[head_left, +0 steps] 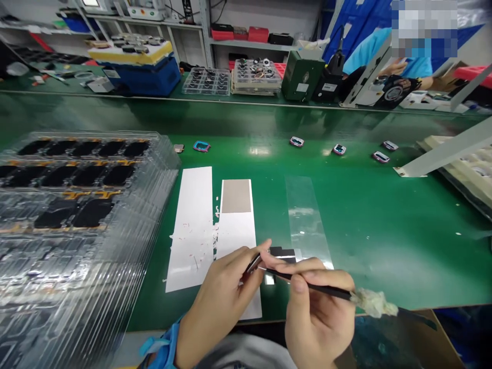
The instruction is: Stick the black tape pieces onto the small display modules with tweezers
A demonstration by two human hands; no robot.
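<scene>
My right hand (323, 312) is closed round a pair of black tweezers (330, 290), whose rear end is wrapped in pale, crumpled tape. The tweezers' tip reaches to the fingers of my left hand (226, 279). Between its thumb and fingers, my left hand pinches a small dark-edged flat part (252, 263), mostly hidden by the fingers. Just beyond the fingertips lies a black and silver flat piece (283, 253). Under my left hand is a white sheet (238, 230) with a grey-brown rectangle at its top. A clear plastic strip (307, 215) lies to the right.
Stacked clear trays (154, 205) with black screen-like parts fill the left side. Another white sheet (194, 225) carries small scraps. Several small watch-like frames (296, 141) lie farther back. A white metal post (442, 143) stands at right. Across the bench is another person's arm (415, 79).
</scene>
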